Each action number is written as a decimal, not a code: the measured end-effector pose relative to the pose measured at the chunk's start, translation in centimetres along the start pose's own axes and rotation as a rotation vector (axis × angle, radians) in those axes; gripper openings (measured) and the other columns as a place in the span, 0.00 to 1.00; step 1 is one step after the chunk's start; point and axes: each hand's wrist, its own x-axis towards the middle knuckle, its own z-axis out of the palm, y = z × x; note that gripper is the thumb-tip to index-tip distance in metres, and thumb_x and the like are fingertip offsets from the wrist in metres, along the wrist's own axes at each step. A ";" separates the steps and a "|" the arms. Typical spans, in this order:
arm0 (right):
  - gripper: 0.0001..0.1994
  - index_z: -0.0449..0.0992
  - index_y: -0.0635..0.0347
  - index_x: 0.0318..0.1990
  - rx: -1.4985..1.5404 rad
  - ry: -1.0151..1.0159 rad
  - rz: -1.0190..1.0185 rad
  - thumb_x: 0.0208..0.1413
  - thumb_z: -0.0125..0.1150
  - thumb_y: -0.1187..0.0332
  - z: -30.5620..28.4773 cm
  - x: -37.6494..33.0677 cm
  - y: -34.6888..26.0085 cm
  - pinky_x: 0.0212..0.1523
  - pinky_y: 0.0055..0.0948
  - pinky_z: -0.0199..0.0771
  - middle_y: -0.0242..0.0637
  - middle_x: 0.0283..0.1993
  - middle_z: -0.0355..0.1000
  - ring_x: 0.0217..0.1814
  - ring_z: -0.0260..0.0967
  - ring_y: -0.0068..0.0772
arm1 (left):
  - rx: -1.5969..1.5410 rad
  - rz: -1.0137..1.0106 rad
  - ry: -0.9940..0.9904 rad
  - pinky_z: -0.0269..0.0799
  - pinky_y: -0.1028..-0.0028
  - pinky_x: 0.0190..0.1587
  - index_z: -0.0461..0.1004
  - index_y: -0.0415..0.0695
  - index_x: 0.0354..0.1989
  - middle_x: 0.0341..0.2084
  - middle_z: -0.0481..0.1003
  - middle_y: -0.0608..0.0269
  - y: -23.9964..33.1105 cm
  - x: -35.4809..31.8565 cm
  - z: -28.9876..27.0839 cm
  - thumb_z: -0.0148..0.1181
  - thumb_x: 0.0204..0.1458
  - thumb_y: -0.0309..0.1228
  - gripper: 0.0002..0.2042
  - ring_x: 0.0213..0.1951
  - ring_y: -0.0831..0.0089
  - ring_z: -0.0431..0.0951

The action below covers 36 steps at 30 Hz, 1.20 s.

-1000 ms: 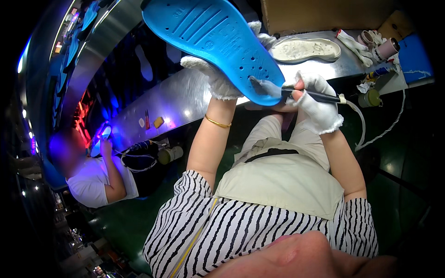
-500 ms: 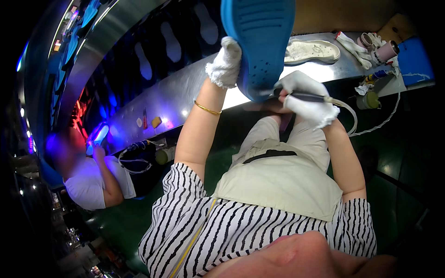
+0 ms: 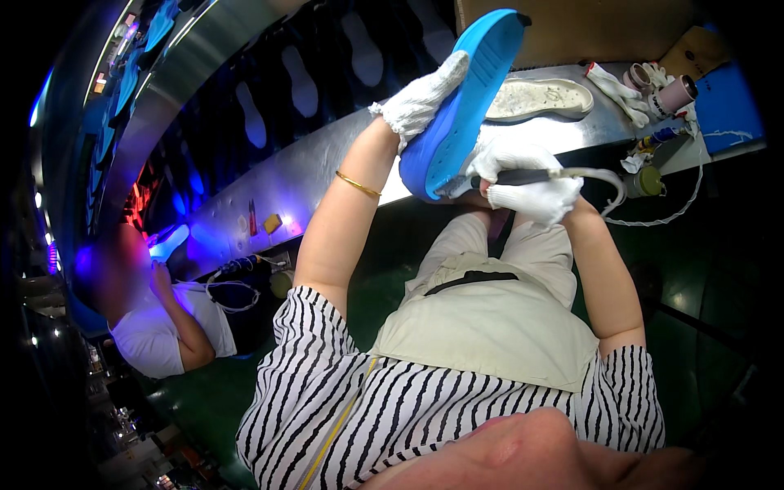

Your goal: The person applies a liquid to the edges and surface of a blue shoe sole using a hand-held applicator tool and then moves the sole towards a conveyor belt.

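The blue shoe sole (image 3: 461,106) is held up in front of the person in the head view, tilted nearly on edge, its toe toward the top of the picture and its heel end low, just above the lap. The left hand (image 3: 420,98), in a white knit glove, is closed around the sole's upper edge, fingers wrapped over its back. The right hand (image 3: 527,175), gloved too, is clenched on a dark pen-like tool (image 3: 523,175) whose tip meets the heel end of the sole; a pale hose (image 3: 600,180) runs from the tool's rear toward the workbench (image 3: 327,163).

The sole is gripped along one edge only, so pressure from the tool could, by the look of it, twist it in the glove and send the tip off its line. The hose hangs in a loop beside the right wrist and might tug or snag on the bench's edge.

On the bench just beyond lie a whitish sole (image 3: 539,98), a spare pair of gloves (image 3: 616,86), rolls of tape (image 3: 665,94) and a small jar (image 3: 645,181). At lower left a co-worker (image 3: 163,327) in a white shirt works under violet light, well apart. Nothing stands between the hands and the sole.
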 end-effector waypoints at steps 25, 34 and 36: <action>0.09 0.69 0.61 0.35 -0.093 0.262 -0.239 0.46 0.58 0.82 -3.7 -0.6 -1.9 0.40 0.21 0.68 0.32 0.37 0.69 0.37 0.66 0.20 | -0.847 0.461 0.104 0.69 0.61 0.54 0.58 0.41 0.58 0.51 0.68 0.54 2.3 -3.7 -2.8 0.40 0.54 0.59 0.35 0.53 0.59 0.68; 0.10 0.69 0.63 0.38 0.135 0.506 -0.140 0.46 0.58 0.80 -0.9 -1.2 1.5 0.40 0.21 0.71 0.34 0.34 0.71 0.37 0.71 0.20 | -1.233 0.012 -0.199 0.71 0.57 0.50 0.58 0.37 0.58 0.48 0.67 0.42 -8.1 -4.2 1.1 0.46 0.55 0.49 0.30 0.47 0.51 0.72; 0.10 0.69 0.63 0.38 0.086 0.532 -0.176 0.46 0.58 0.80 -1.4 -1.1 1.8 0.41 0.21 0.71 0.34 0.34 0.71 0.38 0.71 0.21 | -1.259 0.062 -0.183 0.71 0.56 0.51 0.57 0.38 0.59 0.49 0.67 0.42 -7.2 -5.1 4.1 0.49 0.55 0.46 0.29 0.48 0.51 0.72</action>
